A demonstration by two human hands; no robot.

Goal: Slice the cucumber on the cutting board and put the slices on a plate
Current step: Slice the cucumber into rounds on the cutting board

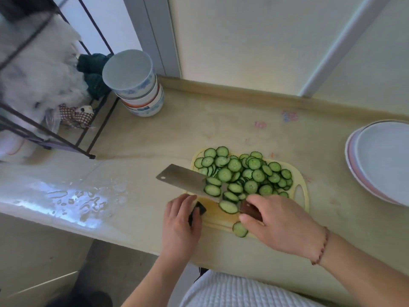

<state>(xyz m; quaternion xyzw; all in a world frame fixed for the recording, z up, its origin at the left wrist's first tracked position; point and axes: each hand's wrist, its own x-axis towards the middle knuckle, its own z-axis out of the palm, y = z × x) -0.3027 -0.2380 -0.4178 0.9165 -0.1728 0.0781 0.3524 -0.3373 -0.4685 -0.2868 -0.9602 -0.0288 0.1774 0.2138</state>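
stub: last cucumber end (197, 211) pinched in left hand (180, 220) at cutting board (221, 216) left edge, likely steadied for final cuts
cleaver: handle gripped by right hand (276, 224), blade (183, 181) laid over board
slices: heaped (245, 173) on board's far half, beyond both hands
plates: stack (380, 160) well right of board, unloaded

A pale yellow cutting board (302, 197) lies flat on the counter, its handle slot at the right end. Thin round cucumber slices (243, 173), dark-skinned and pale green inside, lie heaped and overlapping over the board's far half; one slice sits alone at its near edge. A short dark cucumber stub (197, 212) rests at the board's left end. White plates (380, 160) sit stacked well right of the board
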